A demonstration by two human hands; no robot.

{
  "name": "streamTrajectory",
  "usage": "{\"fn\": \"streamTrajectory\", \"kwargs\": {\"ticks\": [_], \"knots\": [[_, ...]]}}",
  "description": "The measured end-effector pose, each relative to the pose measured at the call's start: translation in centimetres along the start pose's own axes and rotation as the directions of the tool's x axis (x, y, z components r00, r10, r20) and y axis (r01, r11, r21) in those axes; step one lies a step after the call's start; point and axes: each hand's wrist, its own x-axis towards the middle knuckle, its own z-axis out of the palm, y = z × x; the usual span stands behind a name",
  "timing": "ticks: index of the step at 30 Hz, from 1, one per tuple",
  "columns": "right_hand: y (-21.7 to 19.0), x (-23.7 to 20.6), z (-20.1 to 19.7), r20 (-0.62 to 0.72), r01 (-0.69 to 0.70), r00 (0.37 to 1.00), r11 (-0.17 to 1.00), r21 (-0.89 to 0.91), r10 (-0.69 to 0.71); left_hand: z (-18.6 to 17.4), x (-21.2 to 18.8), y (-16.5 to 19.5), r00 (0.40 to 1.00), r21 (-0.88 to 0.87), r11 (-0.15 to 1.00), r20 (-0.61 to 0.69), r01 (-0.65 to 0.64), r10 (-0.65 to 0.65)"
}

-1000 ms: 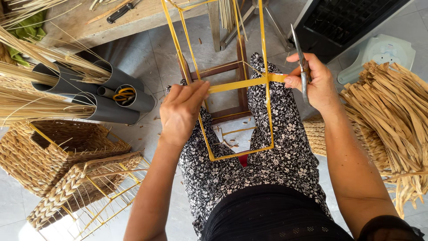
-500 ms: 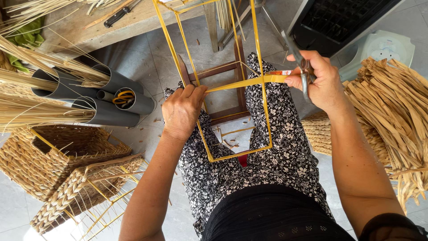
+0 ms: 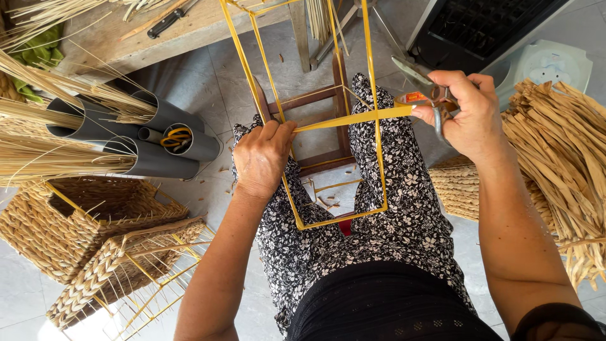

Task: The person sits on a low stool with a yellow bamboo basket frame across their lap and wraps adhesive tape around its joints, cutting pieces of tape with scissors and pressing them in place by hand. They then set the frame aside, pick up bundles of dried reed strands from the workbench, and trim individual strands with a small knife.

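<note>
Head view | yellow wire frame is rested on the lap, over the floral trousers | left hand is closed on the frame's left rod, pinching a yellow strip | right hand is clenched around scissors with an orange label, at the strip's other end | woven baskets and grey pipes are seen left, straw bundle right, wooden bench beyond.

1. The left hand grips the yellow wire frame resting across the lap.
2. The right hand holds scissors and pulls a yellow strip taut.
3. Grey pipes lie near woven baskets.
</note>
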Motion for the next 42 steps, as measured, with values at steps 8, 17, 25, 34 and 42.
{"fn": "streamTrajectory", "kwargs": {"ticks": [8, 17, 25, 34, 42], "knots": [[0.0, 1.7, 2.4, -0.079, 0.054, 0.995, 0.998, 0.015, -0.053, -2.3, 1.7, 1.7, 0.997, 0.108, 0.992, 0.008, 0.07, -0.071], [-0.3, 1.3, 3.5, -0.01, -0.132, 0.99, 0.933, 0.336, 0.143, 0.2, 3.5, 6.4, 0.987, -0.138, 0.977, -0.039, -0.161, 0.157], [0.3, 1.1, 3.1, -0.008, -0.178, 0.981, 0.919, 0.352, 0.193, 7.4, 6.4, 9.0, 0.972, -0.102, 0.981, 0.152, -0.163, 0.177], [1.2, 1.4, 3.6, -0.014, -0.103, 0.993, 0.93, 0.352, 0.115, 6.7, 6.2, 9.0, 0.995, -0.165, 0.982, 0.034, -0.089, 0.096], [1.9, 1.8, 3.4, -0.014, -0.069, 0.997, 0.933, 0.352, 0.079, 3.1, 7.1, 9.4, 1.0, -0.545, 0.838, 0.022, 0.023, -0.013]]}}
